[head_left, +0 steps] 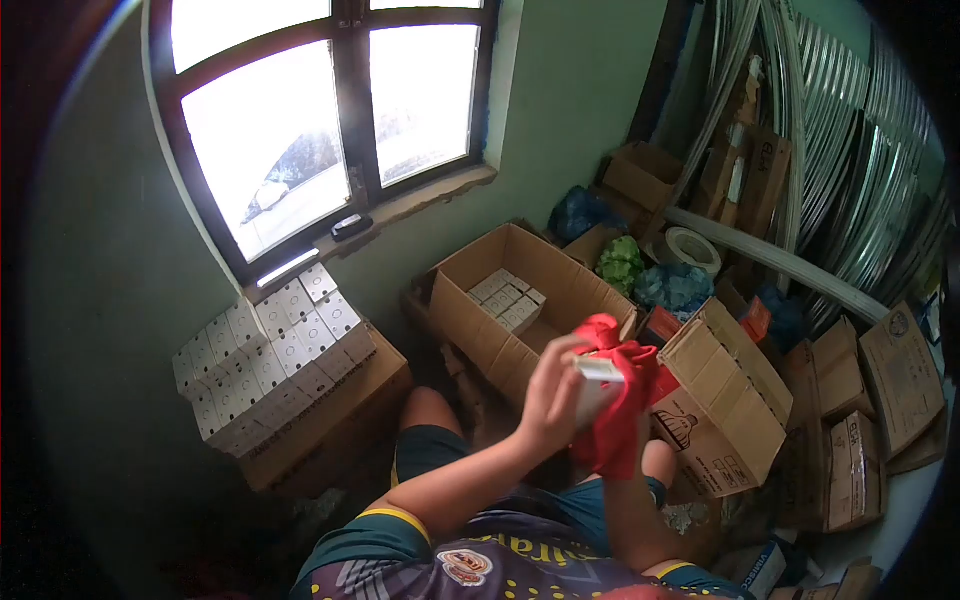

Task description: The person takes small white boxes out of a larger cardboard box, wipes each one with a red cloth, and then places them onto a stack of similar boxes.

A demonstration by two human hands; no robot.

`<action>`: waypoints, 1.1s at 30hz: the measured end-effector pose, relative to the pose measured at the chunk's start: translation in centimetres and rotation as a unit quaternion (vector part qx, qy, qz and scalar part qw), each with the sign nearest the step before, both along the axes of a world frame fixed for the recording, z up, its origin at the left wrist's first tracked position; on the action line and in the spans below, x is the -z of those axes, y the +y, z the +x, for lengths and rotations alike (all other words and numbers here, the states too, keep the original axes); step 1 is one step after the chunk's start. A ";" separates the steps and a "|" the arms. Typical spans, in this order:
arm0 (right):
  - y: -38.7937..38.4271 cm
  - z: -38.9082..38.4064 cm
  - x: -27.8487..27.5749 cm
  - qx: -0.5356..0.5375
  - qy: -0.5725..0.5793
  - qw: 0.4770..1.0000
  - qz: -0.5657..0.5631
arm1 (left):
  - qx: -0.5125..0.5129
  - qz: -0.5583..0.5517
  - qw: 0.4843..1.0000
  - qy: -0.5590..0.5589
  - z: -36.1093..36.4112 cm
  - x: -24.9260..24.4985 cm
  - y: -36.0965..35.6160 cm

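My left hand (pixel 550 390) is closed around a small white box (pixel 597 393), its fingers along the box's left side and top. A bright red cloth (pixel 635 385) is bunched against the right side of the box and hangs down below it. My right forearm (pixel 635 515) rises into this cloth, and the cloth hides most of my right hand, which holds it against the box. Just beyond my hands stands an open cardboard box (pixel 480 345) with several small white boxes (pixel 508 298) in its far part.
To the left, rows of white boxes (pixel 270 360) are stacked on a brown carton (pixel 330 425) under the window. An opened carton (pixel 730 390) leans at my right knee. Plastic bags (pixel 675 287), a tape roll (pixel 690 250) and long metal profiles (pixel 830 130) crowd the right side.
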State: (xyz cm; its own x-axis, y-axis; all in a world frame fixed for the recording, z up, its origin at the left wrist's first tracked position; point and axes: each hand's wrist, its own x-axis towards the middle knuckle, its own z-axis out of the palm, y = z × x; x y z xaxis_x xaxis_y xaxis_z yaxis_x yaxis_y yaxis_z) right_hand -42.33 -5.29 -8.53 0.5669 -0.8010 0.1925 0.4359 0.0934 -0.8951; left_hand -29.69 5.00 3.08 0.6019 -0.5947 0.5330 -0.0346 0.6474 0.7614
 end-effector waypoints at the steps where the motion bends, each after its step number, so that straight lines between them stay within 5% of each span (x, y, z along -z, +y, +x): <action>1: 1.2 0.3 -0.2 -0.037 -0.072 0.993 0.090 | 0.013 0.005 0.996 0.088 0.2 -0.5 -0.1; 2: 2.4 0.7 -0.4 -0.065 -0.143 0.971 0.182 | 0.039 0.018 0.994 0.104 1.1 -0.2 -0.1; 5: 5.2 1.1 -3.6 0.119 0.062 0.991 -0.003 | 0.102 0.107 0.985 -0.087 2.2 1.0 -0.5; 6: 4.3 0.8 -4.1 0.063 -0.080 0.986 0.132 | 0.108 0.116 0.980 -0.123 1.2 1.4 -0.4; 8: -0.5 -2.0 -2.8 -0.057 -0.191 0.970 0.140 | 0.168 0.200 0.948 -0.182 0.5 1.6 0.6; 10: -0.8 -2.5 -4.5 -0.032 -0.192 0.971 0.141 | 0.177 0.212 0.939 -0.204 0.2 2.0 0.8; 13: 1.4 0.2 -3.7 0.210 0.046 0.976 0.043 | 0.038 0.135 0.980 -0.144 -0.5 0.6 0.5; 15: 5.2 2.5 -6.8 0.251 0.116 0.918 -0.286 | 0.071 0.117 0.990 -0.027 0.5 0.9 -0.5; 17: 5.8 3.2 -5.4 0.236 0.062 0.942 -0.231 | 0.112 0.146 0.983 0.007 0.8 0.7 -0.4; 21: 2.5 2.2 -5.1 0.148 -0.115 0.981 -0.059 | 0.084 0.249 0.942 -0.206 -0.9 1.2 1.0; 23: 1.3 1.4 -5.8 0.114 -0.153 0.982 -0.013 | 0.147 0.316 0.921 -0.174 -1.0 0.7 1.7; 25: 1.6 1.8 -4.3 0.095 -0.160 0.982 0.038 | 0.091 0.152 0.974 -0.138 -1.5 2.7 0.1; 27: 3.1 3.2 -4.2 0.175 0.012 0.968 -0.180 | 0.095 0.050 0.992 -0.068 -0.8 2.4 -0.3; 29: 4.5 4.4 -4.4 0.348 0.179 0.832 -0.392 | 0.066 0.024 0.996 -0.052 0.0 0.4 0.0; 31: 3.6 4.2 -5.6 0.323 0.199 0.843 -0.381 | 0.080 0.081 0.988 -0.103 -0.4 0.8 0.2; 33: 3.9 4.3 -7.5 0.210 0.012 0.952 -0.222 | 0.048 0.191 0.957 -0.214 -1.0 1.3 1.3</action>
